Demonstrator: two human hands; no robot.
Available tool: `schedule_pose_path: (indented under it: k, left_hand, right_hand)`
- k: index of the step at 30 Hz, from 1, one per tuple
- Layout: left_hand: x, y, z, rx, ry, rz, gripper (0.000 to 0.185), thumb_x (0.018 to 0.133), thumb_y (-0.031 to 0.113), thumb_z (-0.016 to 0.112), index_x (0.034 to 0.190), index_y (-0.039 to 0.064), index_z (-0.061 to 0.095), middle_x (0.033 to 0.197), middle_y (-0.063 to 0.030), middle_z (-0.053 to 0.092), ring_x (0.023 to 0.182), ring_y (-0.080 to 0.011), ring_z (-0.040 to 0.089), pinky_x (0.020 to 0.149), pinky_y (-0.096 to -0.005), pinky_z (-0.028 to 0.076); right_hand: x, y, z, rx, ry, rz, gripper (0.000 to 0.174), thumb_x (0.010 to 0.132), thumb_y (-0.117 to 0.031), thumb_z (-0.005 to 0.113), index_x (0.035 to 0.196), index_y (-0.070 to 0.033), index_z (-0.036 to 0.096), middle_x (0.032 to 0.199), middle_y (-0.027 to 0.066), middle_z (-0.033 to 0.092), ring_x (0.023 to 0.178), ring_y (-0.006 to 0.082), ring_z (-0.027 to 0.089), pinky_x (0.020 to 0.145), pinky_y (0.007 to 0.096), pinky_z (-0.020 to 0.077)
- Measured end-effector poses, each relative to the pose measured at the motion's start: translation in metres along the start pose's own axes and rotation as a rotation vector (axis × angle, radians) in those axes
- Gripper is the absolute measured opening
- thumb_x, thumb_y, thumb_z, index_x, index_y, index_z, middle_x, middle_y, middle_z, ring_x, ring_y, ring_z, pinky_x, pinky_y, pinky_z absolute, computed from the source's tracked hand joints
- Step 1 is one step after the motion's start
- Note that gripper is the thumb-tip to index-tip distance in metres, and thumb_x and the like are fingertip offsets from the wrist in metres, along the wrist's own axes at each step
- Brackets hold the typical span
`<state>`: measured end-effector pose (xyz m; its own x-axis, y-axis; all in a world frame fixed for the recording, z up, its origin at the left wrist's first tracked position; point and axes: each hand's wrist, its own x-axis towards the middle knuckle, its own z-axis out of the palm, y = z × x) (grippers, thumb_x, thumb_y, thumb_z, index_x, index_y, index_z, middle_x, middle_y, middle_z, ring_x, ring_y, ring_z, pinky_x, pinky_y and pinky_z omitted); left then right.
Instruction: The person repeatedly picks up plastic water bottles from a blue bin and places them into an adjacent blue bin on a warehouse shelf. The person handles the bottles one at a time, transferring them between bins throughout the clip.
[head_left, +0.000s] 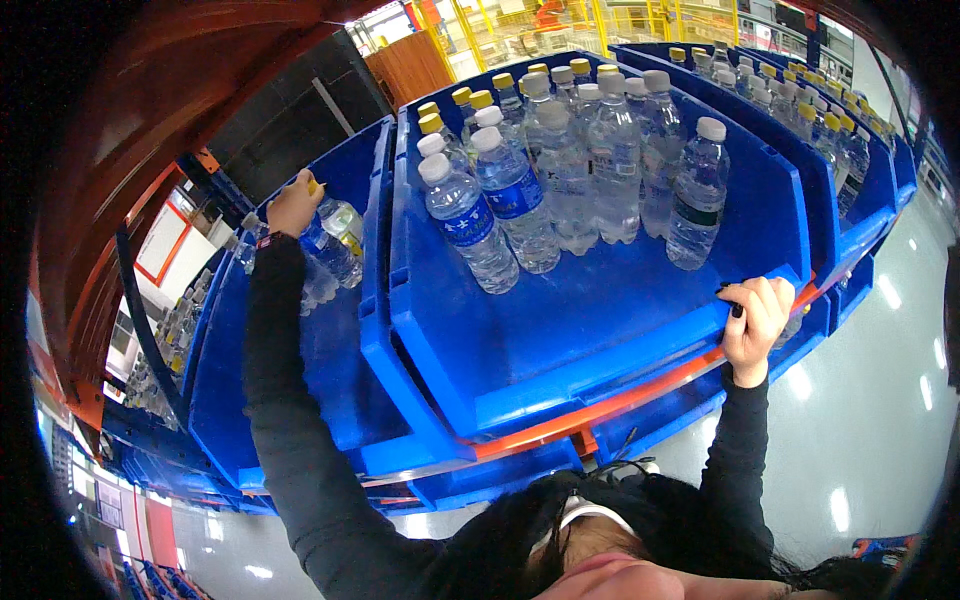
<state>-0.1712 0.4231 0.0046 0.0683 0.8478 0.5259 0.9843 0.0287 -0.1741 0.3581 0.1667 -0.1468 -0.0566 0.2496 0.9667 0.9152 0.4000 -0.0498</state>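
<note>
My left hand is at the back of the left blue plastic bin, its fingers around the yellow cap of a clear plastic bottle. Beside and below that hand stand several bottles, one with a blue label and one with a yellow-green label. My right hand grips the front lip of the middle blue bin. Clear bottles with white or yellow caps stand together towards the back of this bin. A bottle with a dark band stands at the right of the group, nearest that hand.
More blue bins with bottles stand to the right, and others lie at the far left. An orange shelf beam runs under the bins, with lower bins beneath it. A rust-red rack beam crosses the upper left. Yellow fencing rises behind.
</note>
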Motion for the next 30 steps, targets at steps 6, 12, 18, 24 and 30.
schedule_pose_path:
  k: [6, 12, 18, 24, 30]
  left_hand:
    - [-0.030, -0.017, -0.035, -0.031, 0.113, 0.049, 0.031, 0.089, 0.042, 0.046, 0.109, 0.019, 0.048, 0.090, -0.0170, 0.063, 0.083, -0.0384, 0.061, 0.069, -0.0456, 0.047]
    - [-0.059, -0.065, -0.141, -0.302, 0.063, 0.043, 0.039, 0.090, 0.030, 0.049, 0.123, 0.009, 0.047, 0.110, -0.0145, 0.060, 0.095, -0.0245, 0.059, 0.083, -0.0312, 0.044]
    - [-0.137, -0.062, -0.245, -0.265, 0.007, 0.081, 0.038, 0.089, 0.017, 0.052, 0.125, 0.006, 0.049, 0.122, -0.0117, 0.053, 0.112, -0.0199, 0.050, 0.095, -0.0288, 0.037]
    - [-0.187, -0.009, -0.301, -0.338, -0.132, 0.185, 0.029, 0.080, 0.021, 0.050, 0.103, 0.003, 0.050, 0.095, -0.0071, 0.047, 0.090, -0.0179, 0.049, 0.083, -0.0252, 0.037]
    - [-0.180, 0.067, -0.299, -0.597, 0.130, 0.400, 0.054, 0.082, 0.042, 0.051, 0.114, -0.001, 0.048, 0.110, -0.0069, 0.049, 0.098, -0.0146, 0.050, 0.086, -0.0260, 0.037]
  right_hand:
    - [0.000, 0.001, 0.000, 0.020, -0.004, 0.000, 0.011, 0.058, -0.011, 0.054, 0.067, -0.010, 0.060, 0.066, 0.0040, 0.054, 0.063, 0.0211, 0.046, 0.067, 0.0340, 0.0336]
    - [0.000, 0.004, -0.003, 0.031, -0.047, -0.017, 0.010, 0.066, -0.013, 0.052, 0.070, -0.009, 0.060, 0.068, 0.0050, 0.056, 0.065, 0.0206, 0.048, 0.068, 0.0335, 0.0344]
    - [0.001, 0.005, -0.003, 0.056, -0.060, -0.025, 0.016, 0.059, -0.009, 0.051, 0.070, -0.009, 0.061, 0.068, 0.0041, 0.057, 0.064, 0.0200, 0.048, 0.066, 0.0325, 0.0340]
    - [0.003, 0.008, -0.003, 0.074, -0.037, -0.045, 0.014, 0.059, -0.012, 0.056, 0.071, -0.013, 0.063, 0.068, 0.0001, 0.058, 0.061, 0.0179, 0.048, 0.065, 0.0330, 0.0335]
    - [0.004, 0.010, -0.005, 0.084, -0.049, -0.058, 0.012, 0.062, -0.015, 0.060, 0.074, -0.014, 0.063, 0.069, -0.0021, 0.058, 0.060, 0.0161, 0.050, 0.065, 0.0335, 0.0339]
